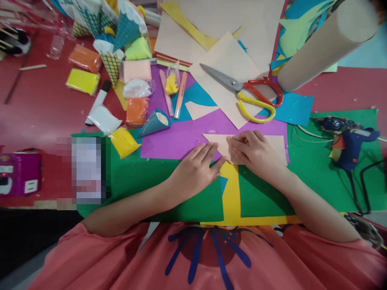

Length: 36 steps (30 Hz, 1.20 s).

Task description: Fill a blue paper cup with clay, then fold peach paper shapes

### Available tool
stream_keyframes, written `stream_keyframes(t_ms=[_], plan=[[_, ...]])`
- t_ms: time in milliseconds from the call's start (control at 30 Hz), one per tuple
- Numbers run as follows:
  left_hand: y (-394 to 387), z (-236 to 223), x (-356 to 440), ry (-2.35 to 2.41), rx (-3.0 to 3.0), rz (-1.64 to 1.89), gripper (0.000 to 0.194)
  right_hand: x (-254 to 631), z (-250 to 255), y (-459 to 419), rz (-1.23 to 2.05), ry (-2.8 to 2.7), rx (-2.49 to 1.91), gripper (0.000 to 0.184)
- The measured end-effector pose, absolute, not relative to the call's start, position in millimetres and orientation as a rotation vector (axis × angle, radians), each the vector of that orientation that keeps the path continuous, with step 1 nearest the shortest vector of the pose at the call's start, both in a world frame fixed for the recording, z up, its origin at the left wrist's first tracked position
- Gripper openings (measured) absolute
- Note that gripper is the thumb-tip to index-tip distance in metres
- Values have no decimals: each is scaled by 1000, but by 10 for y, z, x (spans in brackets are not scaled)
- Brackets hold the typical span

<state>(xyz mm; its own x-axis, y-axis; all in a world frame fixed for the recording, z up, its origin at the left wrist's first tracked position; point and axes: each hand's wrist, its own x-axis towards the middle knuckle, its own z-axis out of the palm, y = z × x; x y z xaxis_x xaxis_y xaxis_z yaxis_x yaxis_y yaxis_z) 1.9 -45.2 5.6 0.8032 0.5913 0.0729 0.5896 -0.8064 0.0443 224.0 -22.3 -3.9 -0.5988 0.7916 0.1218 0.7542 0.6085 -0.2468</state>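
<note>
A cream piece of paper [275, 147] with a pointed left end lies over a purple sheet [175, 143] in front of me. My left hand [196, 167] rests at that pointed end, fingers stretched out and thumb by the lower edge. My right hand [250, 149] is closed on the paper's middle, its fingertips pinched together; part of the paper is hidden beneath it. Beyond my hands, scissors [234, 83] with one red and one yellow handle lie on a cream sheet [223, 60]. A small blue patterned cone [151, 125] lies left of the purple sheet.
A blue glue gun [350, 147] with its cord lies on the green sheet [308, 189] at right. A thick cream paper roll [326, 44] stands behind. Left are wrapped clay packs [137, 110], a marker [98, 100], patterned cones [130, 24] and a purple box [21, 173].
</note>
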Motion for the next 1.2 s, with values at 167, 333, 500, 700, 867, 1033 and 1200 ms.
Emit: stream_keyframes(t_ms=[167,333,500,700,867,1033,1200], plan=[[-467,43,2,943,3036,156,42,2227,-60,-245,279,-2574,-1307,26],[-358,82,-21,965,2859,235,38,2208,-57,-256,280,-2575,-1347,29],[-351,46,-6,1108,2829,361,39,2212,-53,-252,300,-2599,-1366,39],[-275,51,-96,1293,2818,364,44,2223,-68,-251,291,-2601,-1365,41],[-223,65,-136,1314,2866,312,45,2227,-80,-249,306,-2599,-1365,41],[-230,60,-114,1320,2900,340,42,2247,-94,-251,333,-2585,-1356,50],[-191,11,-87,1328,2900,283,32,2307,-61,-225,347,-2545,-1329,56]])
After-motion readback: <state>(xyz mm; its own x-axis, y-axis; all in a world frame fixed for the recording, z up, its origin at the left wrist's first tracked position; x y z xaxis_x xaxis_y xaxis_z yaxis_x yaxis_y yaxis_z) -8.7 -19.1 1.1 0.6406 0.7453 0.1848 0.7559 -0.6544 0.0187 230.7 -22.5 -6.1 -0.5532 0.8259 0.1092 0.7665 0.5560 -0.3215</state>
